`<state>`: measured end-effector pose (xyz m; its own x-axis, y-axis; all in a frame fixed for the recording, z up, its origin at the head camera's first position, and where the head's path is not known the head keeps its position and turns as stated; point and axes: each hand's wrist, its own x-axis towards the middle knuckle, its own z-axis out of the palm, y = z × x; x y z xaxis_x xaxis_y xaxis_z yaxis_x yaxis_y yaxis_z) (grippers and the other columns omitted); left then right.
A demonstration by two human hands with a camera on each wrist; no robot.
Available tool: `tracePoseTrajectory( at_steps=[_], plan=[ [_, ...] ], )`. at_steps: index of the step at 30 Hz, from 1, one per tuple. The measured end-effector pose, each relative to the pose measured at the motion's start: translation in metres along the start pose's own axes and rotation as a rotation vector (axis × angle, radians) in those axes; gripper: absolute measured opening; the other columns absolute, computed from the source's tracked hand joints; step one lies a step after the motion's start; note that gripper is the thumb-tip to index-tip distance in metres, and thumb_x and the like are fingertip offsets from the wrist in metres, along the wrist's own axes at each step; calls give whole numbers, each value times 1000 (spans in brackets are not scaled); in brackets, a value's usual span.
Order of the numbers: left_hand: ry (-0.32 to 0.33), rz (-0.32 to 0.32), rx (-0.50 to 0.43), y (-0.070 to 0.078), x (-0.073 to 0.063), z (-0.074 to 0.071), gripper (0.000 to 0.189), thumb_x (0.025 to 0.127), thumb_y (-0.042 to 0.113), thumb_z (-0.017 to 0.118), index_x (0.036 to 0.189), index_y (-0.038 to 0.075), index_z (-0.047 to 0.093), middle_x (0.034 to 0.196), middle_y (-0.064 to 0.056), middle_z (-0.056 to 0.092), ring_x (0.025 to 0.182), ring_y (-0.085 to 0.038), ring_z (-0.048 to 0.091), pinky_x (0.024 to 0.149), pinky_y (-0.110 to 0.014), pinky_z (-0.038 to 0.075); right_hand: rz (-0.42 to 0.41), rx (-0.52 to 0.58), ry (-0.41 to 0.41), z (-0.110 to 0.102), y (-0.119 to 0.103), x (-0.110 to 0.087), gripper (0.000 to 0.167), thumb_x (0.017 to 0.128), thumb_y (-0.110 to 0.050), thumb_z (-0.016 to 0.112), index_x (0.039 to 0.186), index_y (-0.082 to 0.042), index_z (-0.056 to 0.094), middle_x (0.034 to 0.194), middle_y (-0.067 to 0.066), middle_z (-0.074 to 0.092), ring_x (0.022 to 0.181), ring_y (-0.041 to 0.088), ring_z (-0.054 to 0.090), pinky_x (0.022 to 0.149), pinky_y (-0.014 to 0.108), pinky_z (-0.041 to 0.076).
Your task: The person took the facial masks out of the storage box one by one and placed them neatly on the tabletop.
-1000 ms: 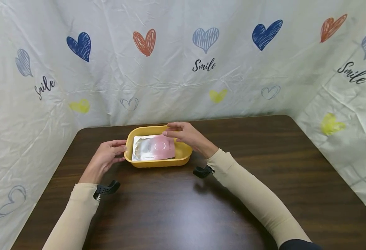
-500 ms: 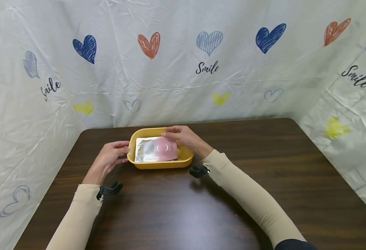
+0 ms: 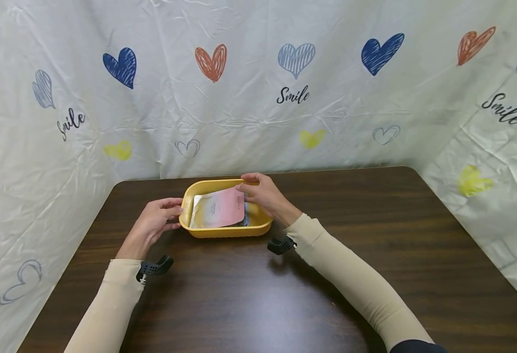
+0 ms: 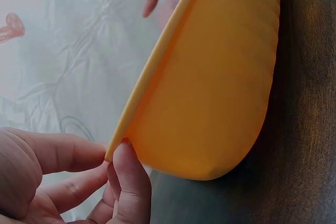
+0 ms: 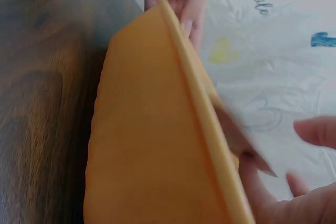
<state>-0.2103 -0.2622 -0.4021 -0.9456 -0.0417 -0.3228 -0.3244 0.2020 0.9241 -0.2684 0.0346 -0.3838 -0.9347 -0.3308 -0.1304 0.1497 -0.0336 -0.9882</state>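
A yellow oval plastic basket [image 3: 225, 233] stands near the table's back edge. My left hand [image 3: 150, 223] pinches its left rim between thumb and fingers, plain in the left wrist view. Inside lies a pink-and-white foil sachet [image 3: 219, 208], its right side raised. My right hand [image 3: 269, 196] is over the basket's right half, at the sachet's right edge. In the right wrist view a fingertip touches the raised sachet [image 5: 239, 135] from the basket side, while other fingers stand apart from it. Beneath the sachet a strip of something blue [image 3: 245, 215] shows, mostly hidden.
The dark wood table [image 3: 241, 294] extends in front and to the right. Behind and at both sides hangs a white sheet [image 3: 241, 122] printed with hearts and "Smile". Each wrist wears a black strap [image 3: 154, 267].
The sachet lay flat earlier; its right side has risen and the blue strip beneath has appeared. My right hand went down to the sachet, then slightly rightward. My left hand stays at the rim.
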Motion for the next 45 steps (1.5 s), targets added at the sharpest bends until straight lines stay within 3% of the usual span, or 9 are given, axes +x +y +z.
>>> tracePoseTrajectory(
  at_steps=[5,10,17,21,24,32,40,45],
  plan=[
    [-5,8,4,-1,1,1,47,102,11,61,147,3,50,133,-18,54,102,-23,63,88,-35,59,59,19,-8,4,0,1,57,96,-2,62,148,4,41,146,20,46,127,31,53,106,49,48],
    [-9,14,4,0,0,1,47,102,11,60,147,2,50,134,-18,54,103,-24,63,86,-34,59,119,5,-78,7,-1,1,56,96,-1,59,149,3,41,138,21,57,114,29,61,101,47,52],
    [-15,18,10,-1,-1,0,47,102,11,59,147,3,49,137,-19,53,103,-24,63,88,-35,59,177,-30,-133,12,2,3,41,97,-2,59,137,3,53,120,19,65,94,24,66,81,37,60],
    [-15,16,7,-2,0,-1,46,103,11,59,147,3,49,138,-19,52,102,-23,63,89,-36,59,205,-80,-135,15,3,3,36,97,-2,59,132,5,55,101,15,67,75,20,64,63,29,55],
    [-12,11,3,-2,0,-1,46,103,11,59,147,3,50,138,-19,52,103,-24,62,90,-36,58,213,-142,-126,17,3,3,31,99,-4,59,129,5,56,89,11,66,66,18,62,57,26,53],
    [-10,12,10,-1,0,0,48,102,13,60,148,4,49,140,-19,51,107,-27,61,88,-33,59,178,-197,-112,15,2,3,32,99,-3,57,130,7,56,81,12,68,64,18,69,61,29,60],
    [-13,6,-4,-2,1,0,47,102,11,60,147,3,49,137,-18,53,105,-25,61,82,-31,59,147,-144,-120,2,-5,-5,34,98,-1,59,131,5,57,89,14,66,70,21,71,78,45,61],
    [-12,-2,-13,-1,0,1,47,102,10,58,148,3,48,140,-20,51,110,-30,59,81,-29,59,139,-138,-107,-11,-11,-10,35,97,-3,63,132,2,58,94,13,66,74,20,70,85,48,59]
  ],
)
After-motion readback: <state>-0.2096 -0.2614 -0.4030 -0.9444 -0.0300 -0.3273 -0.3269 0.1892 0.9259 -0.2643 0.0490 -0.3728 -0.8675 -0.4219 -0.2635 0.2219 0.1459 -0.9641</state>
